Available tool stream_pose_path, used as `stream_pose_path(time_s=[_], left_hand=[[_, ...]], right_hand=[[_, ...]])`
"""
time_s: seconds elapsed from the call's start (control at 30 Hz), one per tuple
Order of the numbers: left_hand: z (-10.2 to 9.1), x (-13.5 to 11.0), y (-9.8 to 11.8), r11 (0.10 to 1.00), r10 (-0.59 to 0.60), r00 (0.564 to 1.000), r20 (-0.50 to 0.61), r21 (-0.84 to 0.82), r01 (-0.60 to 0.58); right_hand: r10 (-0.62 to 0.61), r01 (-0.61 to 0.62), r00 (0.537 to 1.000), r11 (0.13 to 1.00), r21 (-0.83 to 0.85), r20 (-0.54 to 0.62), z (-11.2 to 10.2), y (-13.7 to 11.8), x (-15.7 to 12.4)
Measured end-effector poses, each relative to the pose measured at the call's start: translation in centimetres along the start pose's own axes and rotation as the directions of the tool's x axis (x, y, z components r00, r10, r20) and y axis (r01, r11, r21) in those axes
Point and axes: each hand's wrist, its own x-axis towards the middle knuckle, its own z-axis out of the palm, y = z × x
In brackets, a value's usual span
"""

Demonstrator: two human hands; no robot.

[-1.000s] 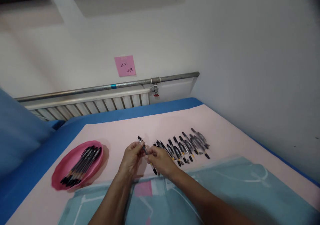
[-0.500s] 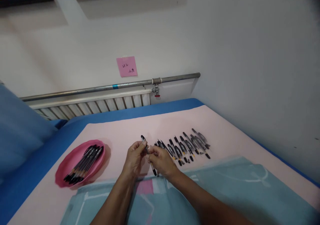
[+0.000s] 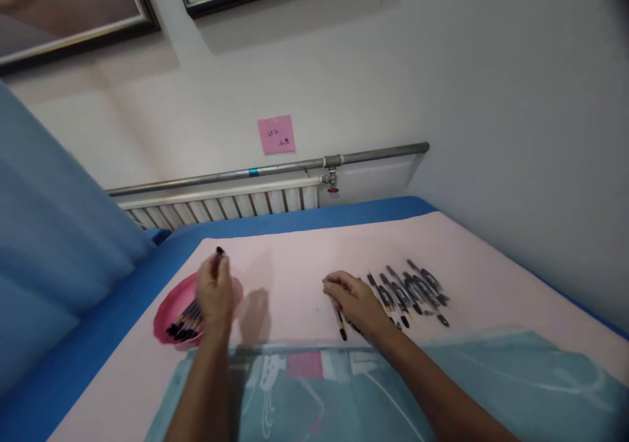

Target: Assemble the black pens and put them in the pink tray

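Note:
My left hand is closed on a pen, whose black end sticks out above the fingertips. It is over the right side of a pink scalloped basket in which several dark pens lie side by side. My right hand has its fingers pinched together at the left edge of the spread of pens. Under it the lower part of one black-tipped pen shows. What the right fingertips hold, if anything, cannot be made out. Several pens and loose black caps lie to the right.
A pink sheet covers the blue table. Teal patterned cloth lies along the near side. Behind are a radiator, a pipe and the wall; a blue curtain hangs at left.
My hands were together on one pen; now they are apart. The left has moved left to the basket with the pen, the right towards the loose pens. The view has shifted left.

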Motion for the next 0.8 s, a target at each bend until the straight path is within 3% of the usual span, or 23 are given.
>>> stream_pose_path(time_s=[0.03,0.1,0.17,0.27,0.33,0.4,0.43,0.5,0.57,0.67,0.8], left_hand=[[-1.3,1.0,-0.5,0.982,0.058,0.998,-0.012,0.181,-0.055],[-3.5,2.6,-1.7,0.864,0.12,0.992,0.032,0.489,-0.12],[-4.9,3.7,-2.9,0.725,0.039,0.995,0.097,0.682,-0.095],[-5.1,3.9,-3.6,0.558,-0.066,0.986,0.153,0.825,-0.091],[-3.8,2.9,-3.0,0.581,-0.011,0.966,0.26,0.787,-0.205],[-1.5,1.0,-1.6,0.694,0.068,0.905,0.421,0.631,-0.346],[0.0,-0.3,-0.8,0.766,0.07,0.873,0.482,0.534,-0.357],[3.2,-3.3,0.9,0.888,0.009,0.776,0.631,0.351,-0.296],[6.2,-6.4,2.2,0.939,-0.036,0.663,0.748,0.252,-0.234],[9.2,-9.5,3.3,0.927,-0.121,0.551,0.826,0.292,-0.234],[10.4,-10.2,3.8,0.819,-0.282,0.399,0.872,0.435,-0.374]], right_hand=[[-0.005,0.005,0.999,1.0,0.002,-0.039,-0.6,-0.2,0.1],[-0.007,0.007,0.994,1.0,0.002,-0.113,-1.7,-0.4,0.3],[-0.016,0.017,0.985,1.0,0.001,-0.172,-2.7,-0.4,0.7],[-0.049,0.051,0.969,0.999,0.002,-0.241,-3.7,-0.2,1.1],[-0.061,0.057,0.963,0.998,-0.023,-0.263,-4.1,0.1,1.2],[-0.071,0.048,0.961,0.995,-0.091,-0.267,-4.3,0.2,1.2],[-0.081,0.048,0.961,0.99,-0.132,-0.263,-4.3,0.2,1.2],[-0.115,0.062,0.96,0.977,-0.205,-0.257,-4.4,0.2,1.1],[-0.149,0.082,0.954,0.965,-0.25,-0.261,-4.7,0.1,1.1],[-0.182,0.096,0.942,0.951,-0.295,-0.281,-5.3,-0.1,1.0],[-0.205,0.102,0.934,0.938,-0.332,-0.292,-6.0,-0.2,0.9]])
